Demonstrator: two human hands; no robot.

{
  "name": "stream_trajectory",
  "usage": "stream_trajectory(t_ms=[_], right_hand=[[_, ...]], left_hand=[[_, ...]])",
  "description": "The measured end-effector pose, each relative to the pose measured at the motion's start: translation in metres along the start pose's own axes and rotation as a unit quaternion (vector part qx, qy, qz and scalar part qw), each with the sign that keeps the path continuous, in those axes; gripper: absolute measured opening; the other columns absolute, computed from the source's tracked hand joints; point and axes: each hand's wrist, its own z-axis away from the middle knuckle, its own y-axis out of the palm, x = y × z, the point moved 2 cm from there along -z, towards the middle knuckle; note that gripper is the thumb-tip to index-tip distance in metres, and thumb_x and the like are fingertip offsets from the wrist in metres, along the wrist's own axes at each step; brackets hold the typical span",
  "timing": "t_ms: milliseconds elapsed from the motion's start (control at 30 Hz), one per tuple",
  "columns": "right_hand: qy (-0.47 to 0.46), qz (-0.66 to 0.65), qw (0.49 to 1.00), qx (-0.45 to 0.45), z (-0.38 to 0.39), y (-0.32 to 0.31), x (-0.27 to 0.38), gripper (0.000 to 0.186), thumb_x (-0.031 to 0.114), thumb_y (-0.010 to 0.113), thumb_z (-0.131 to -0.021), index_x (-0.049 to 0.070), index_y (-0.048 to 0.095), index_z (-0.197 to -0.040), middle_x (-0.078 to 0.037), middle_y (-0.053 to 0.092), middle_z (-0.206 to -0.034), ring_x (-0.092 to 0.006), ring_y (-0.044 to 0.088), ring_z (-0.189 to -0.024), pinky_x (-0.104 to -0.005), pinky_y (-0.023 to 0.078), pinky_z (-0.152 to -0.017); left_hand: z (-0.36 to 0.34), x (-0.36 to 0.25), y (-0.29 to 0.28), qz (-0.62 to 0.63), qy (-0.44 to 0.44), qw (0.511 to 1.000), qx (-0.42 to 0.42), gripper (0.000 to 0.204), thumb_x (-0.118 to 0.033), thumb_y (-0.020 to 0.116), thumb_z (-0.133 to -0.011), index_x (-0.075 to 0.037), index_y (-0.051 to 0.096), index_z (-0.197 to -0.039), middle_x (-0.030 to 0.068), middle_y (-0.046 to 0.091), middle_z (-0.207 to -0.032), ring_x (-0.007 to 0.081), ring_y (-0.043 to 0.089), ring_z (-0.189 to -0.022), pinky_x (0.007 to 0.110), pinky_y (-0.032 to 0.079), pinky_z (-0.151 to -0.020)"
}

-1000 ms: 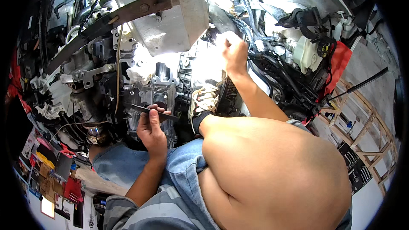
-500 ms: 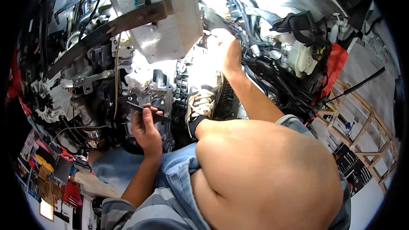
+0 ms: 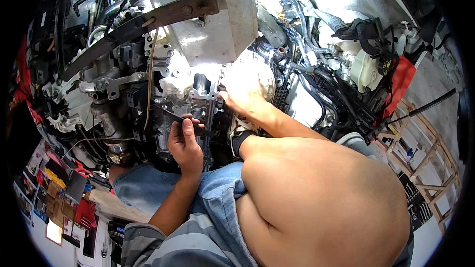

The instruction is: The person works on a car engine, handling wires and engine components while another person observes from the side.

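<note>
My left hand pinches a thin, dark, flat strip between thumb and fingers, holding it slanted above the engine's lower part. Its exact kind does not show. Just beyond stands a bare metal engine block with a squarish port. On the port's right side rests my right hand, thumb against the metal edge. Strong glare washes out its other fingers, so whether it holds anything is hidden. Below that wrist, my laced shoe is planted among the engine parts.
A large grey metal panel overhangs the engine, crossed by a long rusty bar. Cables and hoses crowd the right, beside a whitish reservoir and red cloth. A wooden frame stands at far right. My bent knee fills the lower right.
My right hand has come back toward me, from deep beside the panel to the block's edge. The left hand keeps the strip. The whole view has shifted slightly.
</note>
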Motion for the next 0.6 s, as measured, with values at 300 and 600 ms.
stream_trajectory(t_ms=[300, 600], right_hand=[[-0.003, 0.023, 0.993, 0.113, -0.0054, -0.0036, 0.0007, 0.020, 0.029, 0.068, -0.078, 0.013, 0.072, -0.089, -0.013, 0.067, -0.083, -0.0318, 0.062, -0.084, -0.0476, 0.043, -0.078], [-0.016, -0.012, 1.000, 0.012, -0.0035, -0.0084, 0.0039, 0.016, 0.021, 0.063, -0.072, 0.014, 0.073, -0.082, -0.011, 0.066, -0.081, -0.0304, 0.062, -0.081, -0.0457, 0.045, -0.074]], left_hand=[[-0.0003, 0.0009, -0.0011, -0.024, 0.008, 1.000, -0.006, 0.018, -0.015, 0.051, -0.100, 0.001, 0.058, -0.105, 0.0054, 0.062, -0.088, 0.0114, 0.061, -0.079, 0.025, 0.051, -0.075], [0.0003, 0.0004, 0.0006, -0.015, -0.004, 1.000, -0.011, 0.018, -0.015, 0.052, -0.100, 0.001, 0.058, -0.105, 0.0058, 0.063, -0.089, 0.0121, 0.061, -0.079, 0.024, 0.050, -0.075]])
